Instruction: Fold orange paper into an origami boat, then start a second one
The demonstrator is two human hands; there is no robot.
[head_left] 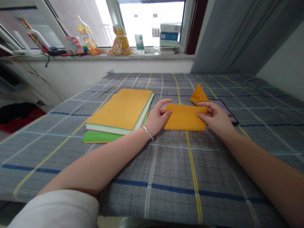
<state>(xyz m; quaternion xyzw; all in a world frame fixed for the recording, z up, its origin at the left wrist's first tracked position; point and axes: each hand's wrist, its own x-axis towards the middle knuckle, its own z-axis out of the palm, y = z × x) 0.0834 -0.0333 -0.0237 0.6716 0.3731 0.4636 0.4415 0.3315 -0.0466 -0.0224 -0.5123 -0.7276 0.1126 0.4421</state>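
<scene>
Between my two hands is a folded sheet of orange paper (185, 118), a wide rectangle held just above or against the checked cloth; I cannot tell which. My left hand (159, 115) pinches its left edge, thumb on the front and index finger stretched along the top. The right edge is gripped by my right hand (215, 115), with the thumb in front and the fingers behind. Beyond the right hand stands a folded orange paper shape (199, 94) with a pointed top. A phone (223, 109) lies flat behind the right hand, partly covered by it.
Left of my hands lies a stack of coloured paper (121, 109), orange on top, green lower down. The checked tablecloth (171, 174) spreads beneath everything. Along the windowsill (95, 58) stand bottles, a white-and-green tube (139, 43) and stacked boxes (169, 34). A grey curtain (225, 38) hangs at right.
</scene>
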